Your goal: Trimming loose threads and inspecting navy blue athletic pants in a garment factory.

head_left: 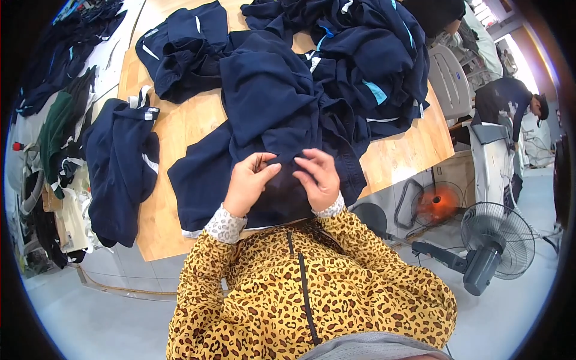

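Observation:
A dark navy garment (270,114) lies spread over the front of the wooden table, right before me. Above its near part is my left hand (251,181), thumb and fingers closed in a pinch. Something small and dark shows between those fingers, too small to name. A short way to the right, my right hand (320,181) has its fingers curled toward the thumb over the same cloth. Whatever its fingertips hold, if anything, I cannot make out. The two hands are apart from each other.
Folded navy garments lie at the left edge (120,171) and far left (186,54) of the wooden table (195,117). A navy heap (378,66) covers its far right. A grey fan (498,240), a chair (450,81) and a bending person (510,105) are at the right.

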`<state>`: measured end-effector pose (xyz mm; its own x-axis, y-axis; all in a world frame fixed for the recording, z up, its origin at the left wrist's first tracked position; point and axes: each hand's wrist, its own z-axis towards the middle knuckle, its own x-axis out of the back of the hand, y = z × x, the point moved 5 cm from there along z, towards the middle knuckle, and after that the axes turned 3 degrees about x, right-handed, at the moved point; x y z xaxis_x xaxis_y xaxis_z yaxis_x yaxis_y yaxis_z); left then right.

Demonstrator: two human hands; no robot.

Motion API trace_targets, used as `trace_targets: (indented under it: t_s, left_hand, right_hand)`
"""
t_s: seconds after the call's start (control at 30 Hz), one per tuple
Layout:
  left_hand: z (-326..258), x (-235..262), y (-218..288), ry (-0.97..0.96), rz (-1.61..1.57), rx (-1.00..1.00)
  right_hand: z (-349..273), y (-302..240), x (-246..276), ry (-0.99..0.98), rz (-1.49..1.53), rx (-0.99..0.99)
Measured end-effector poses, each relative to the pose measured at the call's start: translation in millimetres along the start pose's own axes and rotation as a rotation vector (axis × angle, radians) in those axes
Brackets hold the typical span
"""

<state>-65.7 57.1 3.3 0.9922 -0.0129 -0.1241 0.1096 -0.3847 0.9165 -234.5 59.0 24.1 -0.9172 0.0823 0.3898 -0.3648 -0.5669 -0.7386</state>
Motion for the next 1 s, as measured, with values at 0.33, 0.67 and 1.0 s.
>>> trace_targets:
  t_s: [0.33,0.67,1.0]
  left_hand:
    - [7.2,-1.4,5.3,-0.086,-0.09,0.148]
    - [1.4,10.0,27.9,-0.133,0.517,-0.127]
    - [-18.2,-6.5,81.7,-0.395,1.347,-0.498]
  right_hand:
    - [-0.1,12.1,-18.2,-0.039,0.112,-0.072]
    - [2.1,26.9,-22.6,-0.043,0.227,-0.217]
    - [-10.7,32.3,-21.0,-0.018,0.431,-0.338]
